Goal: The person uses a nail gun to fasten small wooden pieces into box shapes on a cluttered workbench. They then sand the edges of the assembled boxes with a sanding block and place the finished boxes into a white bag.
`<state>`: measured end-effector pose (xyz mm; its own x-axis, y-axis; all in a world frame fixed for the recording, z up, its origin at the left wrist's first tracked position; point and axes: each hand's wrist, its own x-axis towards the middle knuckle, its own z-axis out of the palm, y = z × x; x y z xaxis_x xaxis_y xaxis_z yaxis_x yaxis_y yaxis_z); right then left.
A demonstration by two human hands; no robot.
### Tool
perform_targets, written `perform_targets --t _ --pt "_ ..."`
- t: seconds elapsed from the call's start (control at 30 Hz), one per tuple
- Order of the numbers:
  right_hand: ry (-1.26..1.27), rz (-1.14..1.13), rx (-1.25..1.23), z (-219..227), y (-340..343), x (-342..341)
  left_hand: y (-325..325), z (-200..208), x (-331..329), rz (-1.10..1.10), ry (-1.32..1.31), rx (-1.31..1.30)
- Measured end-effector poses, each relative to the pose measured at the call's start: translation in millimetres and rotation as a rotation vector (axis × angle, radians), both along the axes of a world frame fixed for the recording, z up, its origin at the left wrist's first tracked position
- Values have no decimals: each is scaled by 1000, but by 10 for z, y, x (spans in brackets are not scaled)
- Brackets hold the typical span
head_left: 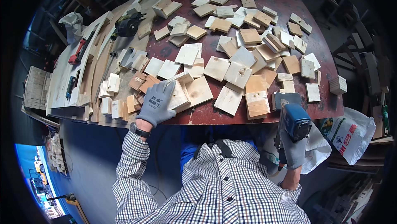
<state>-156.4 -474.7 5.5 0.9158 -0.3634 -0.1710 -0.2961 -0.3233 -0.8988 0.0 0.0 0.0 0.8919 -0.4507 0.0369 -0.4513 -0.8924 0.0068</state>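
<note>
My left hand, in a grey work glove, is at the front edge of the table. Its fingers close on a pale wooden block, which lies against another flat wooden piece. My right hand, also gloved, wraps round the handle of a blue power tool in front of the table's right part. A flat, dark grey rectangular part of the tool reaches over the table edge; its exact kind is unclear. Several loose flat wooden blocks lie between my hands.
More blocks cover the dark red table. Long boards lie at the left, bearing a red tool and a black tool. One block sits at the right edge. White printed bags hang beside the right front corner.
</note>
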Motion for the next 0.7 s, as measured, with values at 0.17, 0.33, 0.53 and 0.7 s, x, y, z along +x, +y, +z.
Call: perform_targets --t 0.17,0.33,0.53,0.7 --pt "-36 -23 -16 -7 -29 -8 -39 -55 10 -43 -30 17" --pt "-16 -13 -25 11 -3 22 -56 -27 15 -16 -13 21" --pt "3 -3 -10 23 47 40 -114 -40 -3 -95 -95 20" --pt "7 -5 31 141 148 80 -101 -41 30 -60 -28 50"
